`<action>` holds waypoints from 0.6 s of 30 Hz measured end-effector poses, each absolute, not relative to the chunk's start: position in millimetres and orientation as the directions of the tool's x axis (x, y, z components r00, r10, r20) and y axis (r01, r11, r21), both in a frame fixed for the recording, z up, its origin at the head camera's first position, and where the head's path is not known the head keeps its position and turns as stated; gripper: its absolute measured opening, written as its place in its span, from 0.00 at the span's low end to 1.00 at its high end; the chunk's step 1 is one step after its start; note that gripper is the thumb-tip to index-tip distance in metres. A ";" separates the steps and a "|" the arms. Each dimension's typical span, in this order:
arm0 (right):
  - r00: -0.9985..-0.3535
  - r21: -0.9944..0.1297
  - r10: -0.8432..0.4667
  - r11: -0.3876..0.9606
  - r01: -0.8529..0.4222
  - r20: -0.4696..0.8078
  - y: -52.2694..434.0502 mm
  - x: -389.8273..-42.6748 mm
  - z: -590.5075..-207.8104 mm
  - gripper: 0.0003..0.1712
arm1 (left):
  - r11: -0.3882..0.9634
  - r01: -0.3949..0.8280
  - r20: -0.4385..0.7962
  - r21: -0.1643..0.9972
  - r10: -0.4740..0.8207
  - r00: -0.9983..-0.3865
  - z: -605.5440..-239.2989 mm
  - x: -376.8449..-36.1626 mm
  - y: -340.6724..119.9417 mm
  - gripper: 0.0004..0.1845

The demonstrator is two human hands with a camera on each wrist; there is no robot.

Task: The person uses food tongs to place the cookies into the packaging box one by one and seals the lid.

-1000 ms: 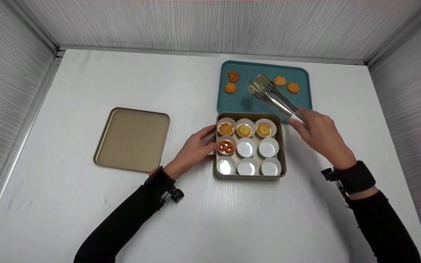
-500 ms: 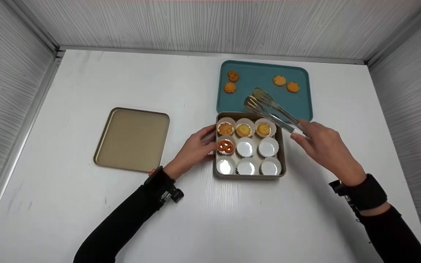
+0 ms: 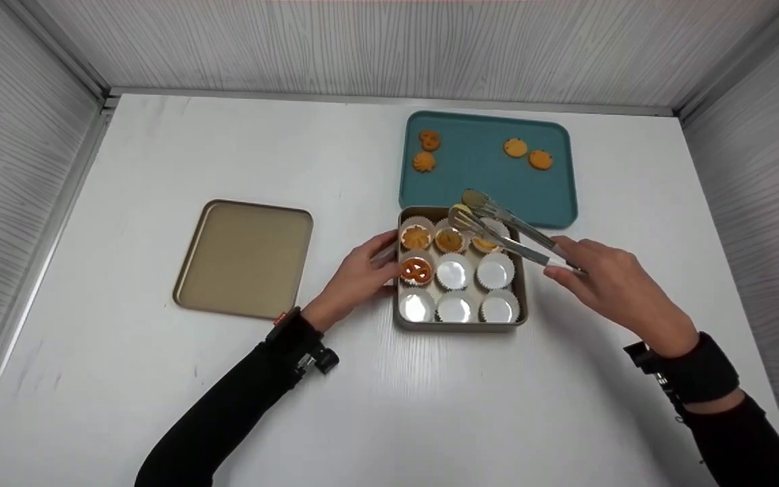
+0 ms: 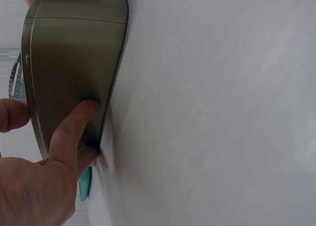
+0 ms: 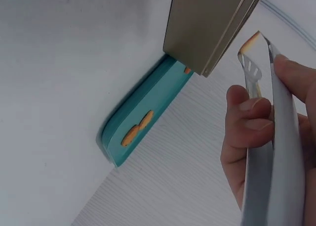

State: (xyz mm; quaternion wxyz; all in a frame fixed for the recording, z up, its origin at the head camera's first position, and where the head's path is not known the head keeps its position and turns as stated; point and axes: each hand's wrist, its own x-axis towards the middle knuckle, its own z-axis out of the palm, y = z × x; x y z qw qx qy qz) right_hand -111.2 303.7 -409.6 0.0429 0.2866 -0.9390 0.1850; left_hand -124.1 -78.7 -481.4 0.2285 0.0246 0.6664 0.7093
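While the left hand (image 3: pixel 361 274) braces the square metal tin (image 3: pixel 522 284), the right hand (image 3: pixel 609 284) pinches slotted steel tongs (image 3: pixel 498 226).

Black long sleeves (image 3: pixel 227 412); black wrist straps (image 3: pixel 697 372); bare hands
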 end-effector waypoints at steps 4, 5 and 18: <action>-0.814 -0.328 -0.562 0.749 -0.576 0.147 308.4 -109.2 -407.8 0.23 | 0.017 -0.284 -0.271 0.959 0.349 -0.897 -479.9 -124.5 -79.0 0.37; -0.809 -0.328 -0.572 0.744 -0.582 0.137 309.3 -109.1 -407.5 0.22 | 0.023 -0.282 -0.273 0.959 0.345 -0.898 -479.9 -124.7 -79.2 0.37; -0.733 -0.271 -0.673 0.690 -0.671 0.102 311.8 -109.9 -394.5 0.24 | 0.030 -0.276 -0.269 0.961 0.342 -0.901 -480.1 -123.5 -79.2 0.36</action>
